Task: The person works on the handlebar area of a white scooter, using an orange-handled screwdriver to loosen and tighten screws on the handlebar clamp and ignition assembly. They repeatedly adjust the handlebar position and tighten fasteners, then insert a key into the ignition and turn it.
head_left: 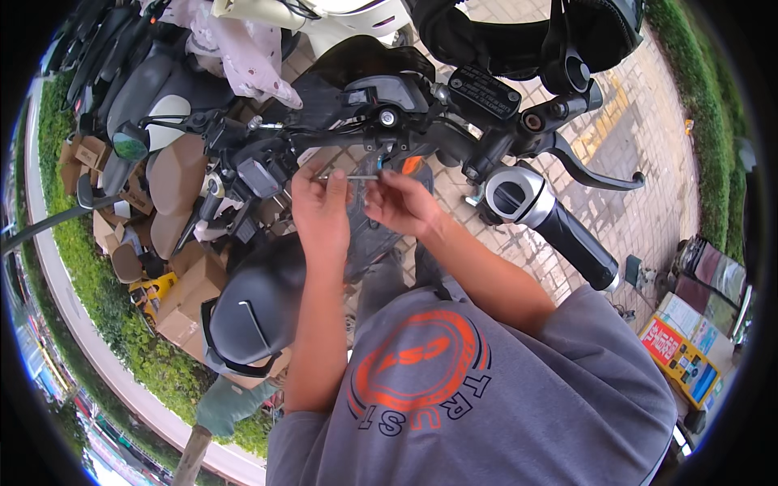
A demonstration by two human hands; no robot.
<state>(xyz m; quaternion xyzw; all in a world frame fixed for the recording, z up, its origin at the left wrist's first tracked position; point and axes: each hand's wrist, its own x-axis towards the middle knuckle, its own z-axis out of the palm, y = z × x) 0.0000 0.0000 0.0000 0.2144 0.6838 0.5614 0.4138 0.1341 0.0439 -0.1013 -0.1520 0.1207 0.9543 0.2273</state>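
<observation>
A short, thin metal rod (361,177) lies level between my hands, in front of the scooter's steering column. My left hand (322,202) pinches one end between thumb and fingers. My right hand (403,201) is closed at the other end, its fingertips on the rod. What kind of rod it is does not show clearly. Just beyond my hands is the scooter's key switch (387,119), with the dash display (381,95) behind it. A bent L-shaped metal tool (258,326) rests on the black seat (253,296), left of my left forearm.
To the right, the handlebar grip (577,245) and brake lever (596,174) stick out towards me. A black helmet-like shape (519,36) hangs at the far side. Cardboard boxes (190,300) and parked scooters crowd the left. Packages (681,348) lie on the paving at right.
</observation>
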